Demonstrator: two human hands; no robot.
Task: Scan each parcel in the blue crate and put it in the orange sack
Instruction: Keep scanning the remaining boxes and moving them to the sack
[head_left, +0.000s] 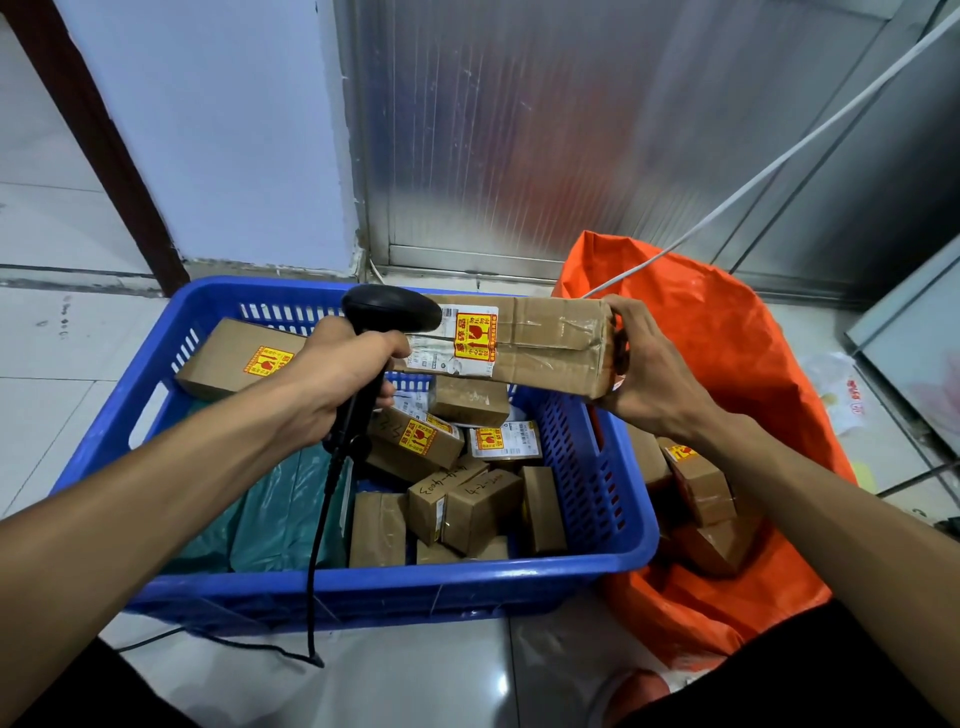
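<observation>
The left hand (332, 374) clenched a black handheld barcode scanner (387, 312) above the blue plastic crate (395, 584). At three o'clock from it, the right hand's (652, 374) fingers (621, 317) gripped a long brown cardboard parcel (545, 343) beside the orange woven sack (727, 338).

Orange sack (727, 332) mouth open beside right hand (649, 374); white cable (779, 161) crosses above; boxes (696, 483) inside.

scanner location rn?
Head view, centre-left: the black scanner is gripped in the left hand above the blue crate, its head against the label end of the long parcel held by the right hand.
</observation>
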